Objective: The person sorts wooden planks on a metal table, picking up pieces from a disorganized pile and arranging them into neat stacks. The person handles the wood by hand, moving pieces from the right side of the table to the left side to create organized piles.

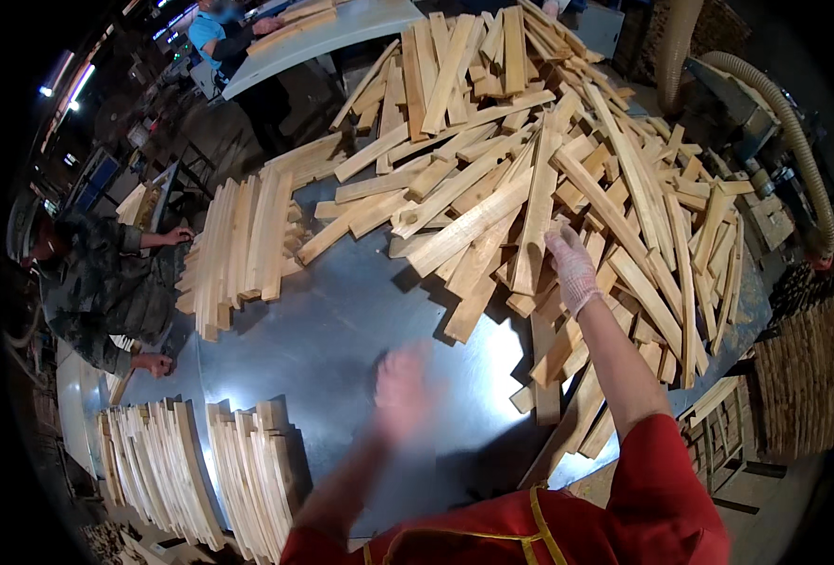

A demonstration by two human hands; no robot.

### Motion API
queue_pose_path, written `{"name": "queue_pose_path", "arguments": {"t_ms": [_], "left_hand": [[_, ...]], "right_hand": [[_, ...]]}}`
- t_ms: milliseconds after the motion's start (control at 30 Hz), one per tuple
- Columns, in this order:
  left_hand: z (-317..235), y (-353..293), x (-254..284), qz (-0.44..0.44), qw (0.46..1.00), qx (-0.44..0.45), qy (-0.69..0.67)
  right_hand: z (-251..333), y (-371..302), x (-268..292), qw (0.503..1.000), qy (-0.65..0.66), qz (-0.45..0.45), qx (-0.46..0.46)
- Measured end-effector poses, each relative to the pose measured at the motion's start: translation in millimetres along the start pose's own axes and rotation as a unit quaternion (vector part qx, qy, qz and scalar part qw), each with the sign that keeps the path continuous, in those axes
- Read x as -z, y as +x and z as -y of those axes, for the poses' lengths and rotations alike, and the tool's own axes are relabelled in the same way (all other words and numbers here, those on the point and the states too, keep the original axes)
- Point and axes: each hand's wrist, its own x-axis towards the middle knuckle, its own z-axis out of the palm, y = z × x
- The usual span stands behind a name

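The person's left hand (401, 388) is close to the body, over the bare shiny metal surface (342, 320). It is a blur, so nobody can tell if it is open or closed, and nothing can be seen in it. Just left of this hand and a bit nearer to the person, two neat rows of wood strips (200, 471) lie side by side.

The right hand (572, 268) is farther out. It wears a pale glove. Its fingers are spread and lie flat on the big loose pile of wood sticks (549, 160). It touches the sticks but does not seem to grip any one of them. The pile starts right under this hand and goes on far past it and off to its right. The sticks under the hand lie with their long sides pointing away from the person, tipped a little to one side. The right hand is the hand nearer to the pile. The left hand is well apart from it.

Past the left hand, off to its left, is another tidy stack of strips (238, 250). A second person (106, 282) in a dark jacket leans at that far side of the surface, with one hand at that stack.

There are no boxes or bins to see.
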Motion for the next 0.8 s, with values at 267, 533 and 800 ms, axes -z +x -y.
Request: {"name": "queue_pose_path", "arguments": {"t_ms": [267, 533, 800], "left_hand": [[16, 298, 12, 0.032, 0.998, 0.047, -0.037], [38, 365, -45, 0.24, 0.956, 0.104, -0.135], [-8, 242, -41, 0.23, 0.854, 0.174, -0.433]], "right_hand": [[-9, 26, -8, 0.989, 0.089, 0.112, -0.029], [0, 30, -26, 0.987, 0.137, 0.062, -0.058], [-17, -50, -77, 0.99, 0.121, 0.053, -0.056]]}}
